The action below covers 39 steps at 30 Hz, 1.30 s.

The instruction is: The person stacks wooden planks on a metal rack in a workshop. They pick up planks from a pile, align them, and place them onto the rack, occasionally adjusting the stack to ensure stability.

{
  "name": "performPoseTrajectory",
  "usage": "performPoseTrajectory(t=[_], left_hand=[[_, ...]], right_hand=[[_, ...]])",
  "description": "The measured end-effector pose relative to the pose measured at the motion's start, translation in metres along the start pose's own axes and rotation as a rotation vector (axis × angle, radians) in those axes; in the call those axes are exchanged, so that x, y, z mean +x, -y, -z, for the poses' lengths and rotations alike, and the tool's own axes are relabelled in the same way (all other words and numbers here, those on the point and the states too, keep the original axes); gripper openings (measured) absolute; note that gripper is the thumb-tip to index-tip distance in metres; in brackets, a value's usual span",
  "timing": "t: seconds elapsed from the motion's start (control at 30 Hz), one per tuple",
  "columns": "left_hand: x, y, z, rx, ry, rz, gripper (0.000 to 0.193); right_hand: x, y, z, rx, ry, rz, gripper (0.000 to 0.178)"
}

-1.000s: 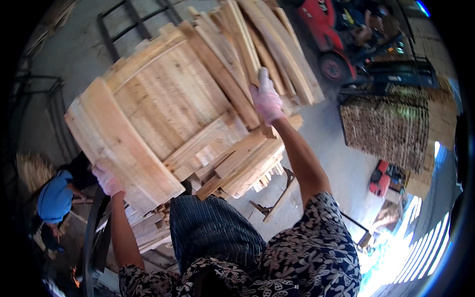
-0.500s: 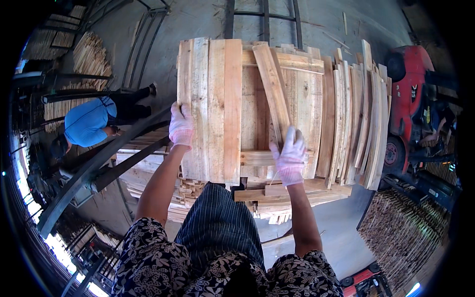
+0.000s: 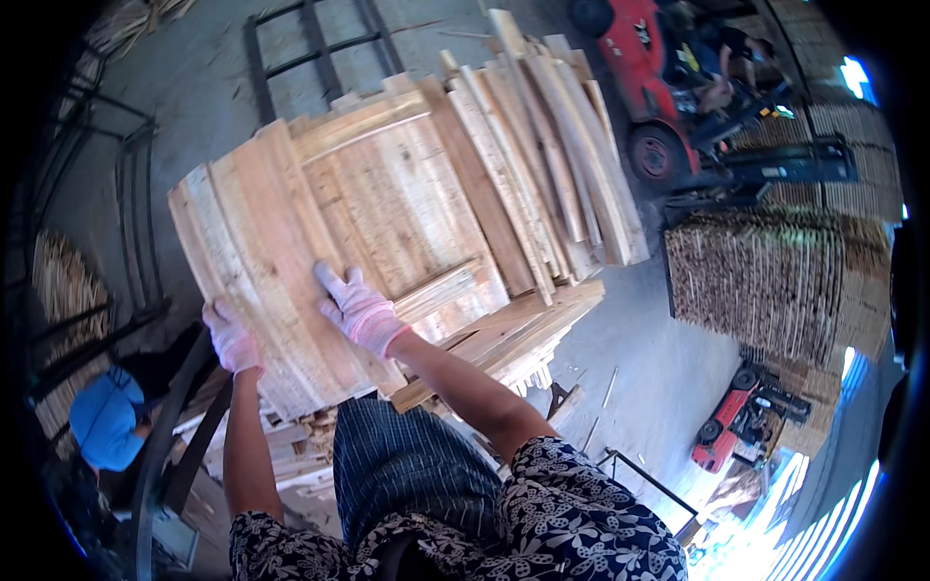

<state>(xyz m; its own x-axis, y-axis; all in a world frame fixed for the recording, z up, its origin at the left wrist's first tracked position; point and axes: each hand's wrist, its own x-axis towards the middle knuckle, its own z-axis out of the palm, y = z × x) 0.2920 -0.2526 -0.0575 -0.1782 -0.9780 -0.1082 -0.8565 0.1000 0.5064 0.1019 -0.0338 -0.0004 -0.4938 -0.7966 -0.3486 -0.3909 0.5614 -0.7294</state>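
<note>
The panel (image 3: 358, 232), a slab of pale wooden boards nailed side by side, lies straight ahead of both hands and above them in the head view, tilted so that its long boards run from lower right up to upper left. The left hand (image 3: 232, 337), in a pale pink glove, grips the panel's lower left edge, fingers curled round the outermost board. The right hand (image 3: 360, 310), gloved the same, lies flat and spread on the panel's face a little further in, palm pressing the wood, fingers pointing up along the boards. Both hands touch the panel; the right one reaches deeper onto it, the left one stays at the rim, so the bulk of the panel extends up and to the right of them.

Under the panel's lower right corner a stack of loose boards (image 3: 513, 334) sticks out, and behind its upper right edge more slats (image 3: 552, 155) lean in a fan. Well off to the right stands a stacked bundle (image 3: 775, 290) beside a red forklift (image 3: 659, 87). At lower left a person in a blue cap (image 3: 105, 418) works near a dark metal frame (image 3: 165, 426)
</note>
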Motion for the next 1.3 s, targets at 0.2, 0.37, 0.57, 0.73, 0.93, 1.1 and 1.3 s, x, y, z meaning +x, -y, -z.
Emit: performPoseTrajectory(t=[0.2, 0.37, 0.57, 0.73, 0.93, 1.1, 1.3], left_hand=[[0.017, 0.027, -0.005, 0.218, -0.068, -0.155, 0.056], [-0.029, -0.084, -0.016, 0.228, -0.098, -0.874, 0.058], [-0.11, -0.244, -0.137, 0.26, 0.258, -1.216, 0.057], [-0.132, -0.265, -0.215, 0.427, 0.064, -1.143, 0.062], [-0.185, -0.327, -0.215, 0.136, 0.444, -1.101, 0.061], [-0.303, -0.458, -0.247, -0.101, 1.048, -0.492, 0.089], [-0.309, -0.458, -0.298, -0.206, 0.987, -0.345, 0.094]], right_hand=[[-0.012, -0.083, 0.198, -0.528, -0.498, -0.117, 0.057], [-0.087, -0.203, 0.329, -0.767, -0.615, -0.562, 0.098], [-0.09, -0.239, 0.366, -0.546, -0.339, -0.827, 0.117], [-0.094, -0.257, 0.377, -0.408, -0.391, -0.761, 0.119], [-0.105, -0.275, 0.368, -0.433, -0.378, -0.844, 0.116], [-0.093, -0.279, 0.377, -0.462, -0.414, -0.801, 0.118], [-0.104, -0.311, 0.395, -0.222, -0.465, -0.612, 0.088]])
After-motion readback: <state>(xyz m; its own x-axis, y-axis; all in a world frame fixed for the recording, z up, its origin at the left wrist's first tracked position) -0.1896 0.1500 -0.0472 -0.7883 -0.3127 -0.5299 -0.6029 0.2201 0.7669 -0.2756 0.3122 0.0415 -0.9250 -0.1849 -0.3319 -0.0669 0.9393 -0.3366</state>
